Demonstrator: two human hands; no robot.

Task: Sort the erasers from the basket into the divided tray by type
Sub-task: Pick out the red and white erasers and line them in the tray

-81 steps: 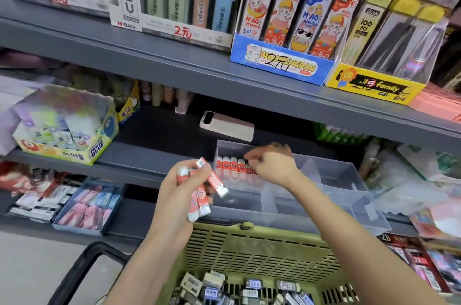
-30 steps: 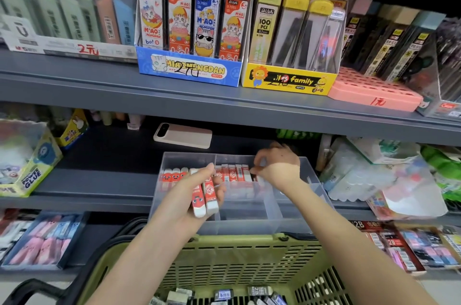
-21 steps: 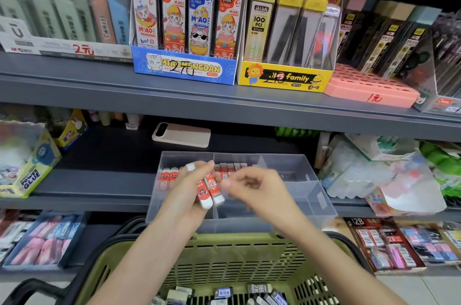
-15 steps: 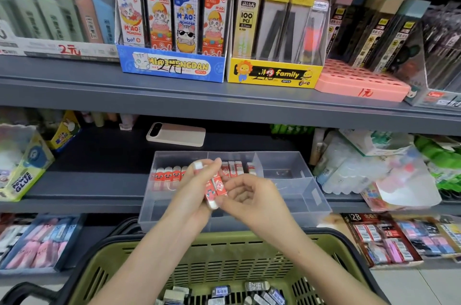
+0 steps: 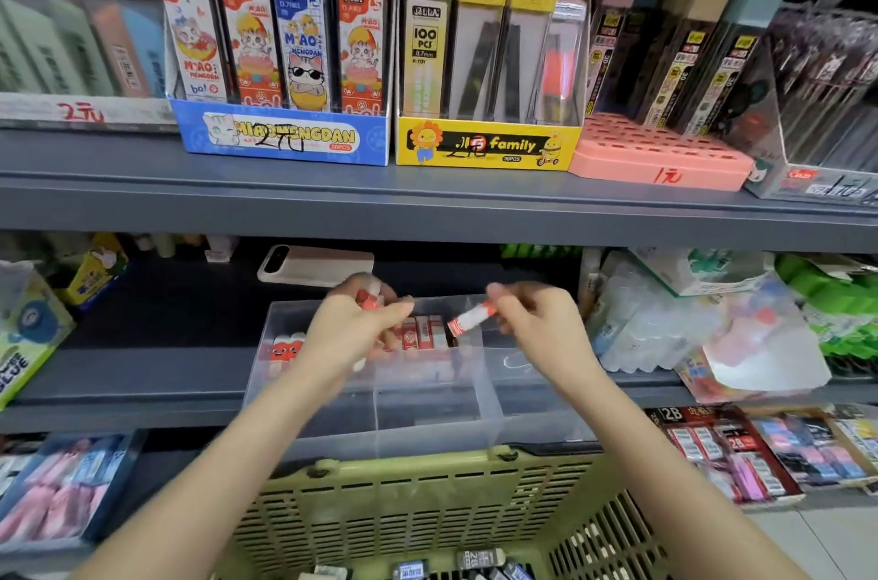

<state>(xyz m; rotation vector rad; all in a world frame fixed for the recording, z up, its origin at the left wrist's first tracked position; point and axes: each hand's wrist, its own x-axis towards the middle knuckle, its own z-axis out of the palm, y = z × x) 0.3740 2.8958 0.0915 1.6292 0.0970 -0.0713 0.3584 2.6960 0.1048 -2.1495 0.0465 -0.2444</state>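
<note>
Nearest, the green basket [image 5: 427, 499] is seen at the bottom edge of the view, with dark-wrapped erasers [image 5: 475, 560] lying loose on its floor. Just beyond its far wall, the clear divided tray [image 5: 427, 427] is set at the front edge of the lower shelf [image 5: 142, 370]. Both hands are held above the tray. One red-and-white eraser [image 5: 470, 318] is pinched by its end between the thumb and fingers of the right hand [image 5: 537, 323]. Its free end is pointed toward the left hand [image 5: 351, 328] and hangs over the far compartment. A small bundle of like erasers [image 5: 368, 297] is gripped in the curled left hand; how many cannot be told. Behind the hands, a row of red erasers [image 5: 423, 332] is stood side by side in the far compartment.

Such an eraser is judged light, small and firm, and its sleeve should give a sure, non-slippery hold. It is best taken by the sleeve near one end, so that the other end can be slid in beside the row. Farther back, a phone [image 5: 316, 263] is laid on the shelf.
</note>
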